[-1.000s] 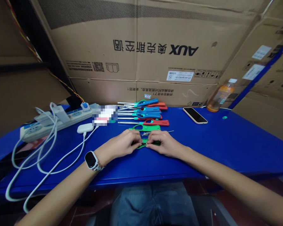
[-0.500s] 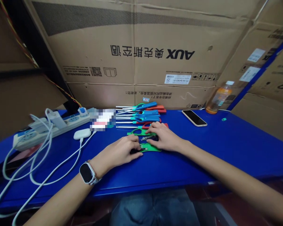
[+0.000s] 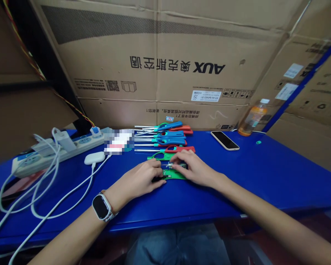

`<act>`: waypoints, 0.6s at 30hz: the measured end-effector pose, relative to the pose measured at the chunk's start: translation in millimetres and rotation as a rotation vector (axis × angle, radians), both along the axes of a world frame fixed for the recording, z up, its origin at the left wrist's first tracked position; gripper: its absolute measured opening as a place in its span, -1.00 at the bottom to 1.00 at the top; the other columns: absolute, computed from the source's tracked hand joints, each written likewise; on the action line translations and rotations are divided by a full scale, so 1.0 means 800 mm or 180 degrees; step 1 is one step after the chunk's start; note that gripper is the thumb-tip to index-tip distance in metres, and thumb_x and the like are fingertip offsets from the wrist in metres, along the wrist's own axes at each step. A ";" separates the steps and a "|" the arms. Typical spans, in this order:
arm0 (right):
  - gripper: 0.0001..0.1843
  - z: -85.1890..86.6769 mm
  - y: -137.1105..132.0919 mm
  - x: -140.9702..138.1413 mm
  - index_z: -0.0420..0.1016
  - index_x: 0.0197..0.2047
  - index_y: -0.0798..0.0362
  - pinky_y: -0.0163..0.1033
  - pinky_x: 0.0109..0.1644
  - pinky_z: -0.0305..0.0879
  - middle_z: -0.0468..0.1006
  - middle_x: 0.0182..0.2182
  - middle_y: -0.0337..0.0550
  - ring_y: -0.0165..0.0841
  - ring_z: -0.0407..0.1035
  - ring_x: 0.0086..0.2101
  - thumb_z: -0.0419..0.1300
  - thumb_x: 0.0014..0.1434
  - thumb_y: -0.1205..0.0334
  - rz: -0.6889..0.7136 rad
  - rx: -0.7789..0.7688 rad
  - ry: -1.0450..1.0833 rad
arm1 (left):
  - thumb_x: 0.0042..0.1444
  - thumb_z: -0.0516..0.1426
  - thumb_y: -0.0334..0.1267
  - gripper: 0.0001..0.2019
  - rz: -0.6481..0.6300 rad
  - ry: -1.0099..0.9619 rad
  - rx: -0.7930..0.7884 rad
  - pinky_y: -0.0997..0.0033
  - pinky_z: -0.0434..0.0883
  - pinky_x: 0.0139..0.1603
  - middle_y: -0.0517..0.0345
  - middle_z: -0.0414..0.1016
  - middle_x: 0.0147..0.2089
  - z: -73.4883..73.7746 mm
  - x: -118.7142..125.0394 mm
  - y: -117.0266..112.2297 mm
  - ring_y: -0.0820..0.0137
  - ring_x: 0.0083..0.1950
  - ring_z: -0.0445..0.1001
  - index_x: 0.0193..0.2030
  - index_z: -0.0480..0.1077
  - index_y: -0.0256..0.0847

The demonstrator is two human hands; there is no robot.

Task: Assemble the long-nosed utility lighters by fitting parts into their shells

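An opened green lighter casing half lies on the blue table, with small dark and metal parts and a thin wire at its left end. My left hand has its fingers curled around that left end, which they partly hide. My right hand pinches a small clear lighter fuel tank with a metal tip just above the casing half. A second green casing half with a trigger loop lies behind, close to my fingertips. Farther back are several long-nosed lighters with blue or red handles.
A phone, an orange drink bottle and a small teal piece are at the right. On the left are a power strip, white cables and a white charger. Cardboard walls the back.
My right hand has shifted the clear fuel tank slightly and now holds it more level over the casing. My left hand stays at the casing's left end. The view has moved slightly.
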State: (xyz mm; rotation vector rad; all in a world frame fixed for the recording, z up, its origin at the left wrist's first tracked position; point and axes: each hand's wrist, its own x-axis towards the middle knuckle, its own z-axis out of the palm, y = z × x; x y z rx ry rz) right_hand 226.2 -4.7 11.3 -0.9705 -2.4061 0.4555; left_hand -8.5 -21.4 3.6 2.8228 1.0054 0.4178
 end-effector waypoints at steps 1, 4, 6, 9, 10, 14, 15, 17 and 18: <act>-0.88 -0.005 -0.004 0.001 0.45 -0.14 0.03 -0.13 -0.03 0.23 0.54 -0.24 -0.13 -0.28 0.36 -0.17 0.14 0.33 0.20 -0.0004 -0.0036 0.0049 | 0.26 0.16 -0.21 -0.82 -0.0005 0.0002 0.0014 0.37 0.38 -0.17 0.09 0.43 -0.26 0.000 0.000 0.000 0.34 -0.24 0.45 -0.31 0.49 -0.25; -0.90 -0.016 -0.010 0.001 0.45 -0.17 0.03 -0.16 -0.05 0.27 0.52 -0.23 -0.13 -0.29 0.36 -0.16 0.13 0.33 0.23 0.0009 -0.0162 0.0151 | 0.25 0.17 -0.21 -0.84 0.0017 -0.0023 -0.0013 0.40 0.36 -0.24 0.10 0.43 -0.28 0.002 0.000 0.000 0.34 -0.26 0.43 -0.29 0.49 -0.24; -0.90 -0.019 -0.011 -0.002 0.45 -0.17 0.04 -0.15 -0.04 0.28 0.52 -0.23 -0.13 -0.30 0.35 -0.17 0.12 0.34 0.24 0.0041 -0.0192 0.0176 | 0.24 0.18 -0.20 -0.85 0.0034 -0.0082 -0.0034 0.40 0.35 -0.24 0.11 0.44 -0.28 0.002 0.000 0.000 0.35 -0.26 0.42 -0.27 0.48 -0.23; -0.86 -0.021 -0.013 -0.005 0.43 -0.16 0.03 -0.13 -0.03 0.29 0.52 -0.23 -0.11 -0.29 0.34 -0.16 0.06 0.38 0.23 0.0054 -0.0201 0.0205 | 0.26 0.17 -0.18 -0.85 0.0045 -0.0235 -0.0025 0.39 0.35 -0.20 0.11 0.45 -0.26 0.002 -0.001 0.001 0.35 -0.24 0.41 -0.23 0.46 -0.22; -0.85 -0.021 -0.013 -0.005 0.42 -0.15 0.03 -0.12 -0.02 0.29 0.51 -0.22 -0.11 -0.28 0.33 -0.16 0.04 0.39 0.22 0.0044 -0.0192 0.0197 | 0.26 0.16 -0.18 -0.85 0.0052 -0.0284 -0.0025 0.39 0.35 -0.20 0.11 0.45 -0.25 0.001 -0.001 0.002 0.35 -0.23 0.41 -0.22 0.46 -0.21; -0.87 -0.026 -0.015 -0.001 0.38 -0.12 0.02 -0.07 -0.01 0.28 0.46 -0.20 -0.11 -0.27 0.30 -0.16 0.05 0.38 0.19 0.0064 -0.0081 -0.0017 | 0.24 0.18 -0.16 -0.84 0.0074 -0.0374 -0.0070 0.39 0.36 -0.21 0.11 0.44 -0.23 -0.001 0.000 0.002 0.33 -0.19 0.40 -0.23 0.45 -0.20; -0.88 -0.027 -0.014 0.000 0.38 -0.11 0.01 -0.07 -0.01 0.28 0.45 -0.20 -0.11 -0.27 0.30 -0.15 0.07 0.37 0.19 0.0076 -0.0058 -0.0061 | 0.24 0.18 -0.16 -0.85 0.0077 -0.0380 -0.0079 0.38 0.36 -0.21 0.11 0.43 -0.23 -0.001 0.000 0.002 0.33 -0.18 0.39 -0.24 0.45 -0.20; -0.89 -0.029 -0.013 0.002 0.38 -0.09 0.01 -0.07 0.00 0.27 0.45 -0.18 -0.11 -0.27 0.31 -0.13 0.12 0.34 0.20 0.0065 -0.0032 -0.0068 | 0.25 0.17 -0.16 -0.84 0.0108 -0.0404 -0.0083 0.37 0.36 -0.20 0.11 0.43 -0.24 0.000 0.001 0.002 0.31 -0.17 0.39 -0.24 0.44 -0.20; -0.89 -0.029 -0.012 0.003 0.39 -0.09 0.01 -0.07 0.01 0.26 0.45 -0.17 -0.12 -0.27 0.31 -0.12 0.14 0.32 0.21 0.0041 -0.0022 -0.0047 | 0.27 0.15 -0.15 -0.83 0.0135 -0.0422 -0.0088 0.37 0.37 -0.20 0.11 0.42 -0.24 0.001 0.001 0.002 0.31 -0.16 0.39 -0.24 0.44 -0.20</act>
